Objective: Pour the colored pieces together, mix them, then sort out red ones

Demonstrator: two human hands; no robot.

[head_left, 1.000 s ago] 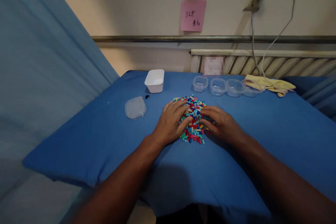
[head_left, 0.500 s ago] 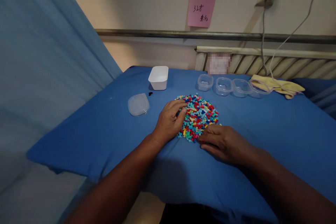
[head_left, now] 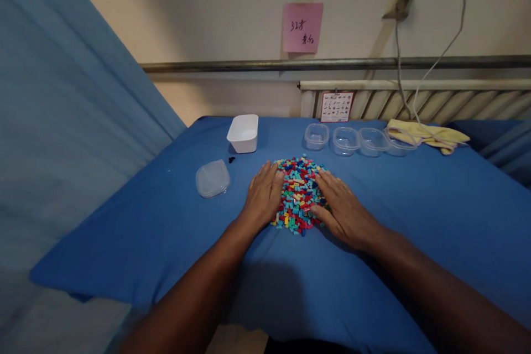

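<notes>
Right hand (head_left: 348, 213) has shifted from the near edge of the pile (head_left: 297, 191) to its right side, fingers together, thumb apart; left hand (head_left: 261, 196) lies opposite, fingers nearly together, so the pile is now hemmed on both flanks. Mid-frame, it looks slightly longer near to far, pointing no one way. Tubs (head_left: 346, 140) stand beyond, right of centre.

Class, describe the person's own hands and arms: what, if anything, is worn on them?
The left hand and right hand are ungloved. The forearms are bare as far as they show, with no sleeve, watch or bracelet visible. No ring can be made out.
</notes>
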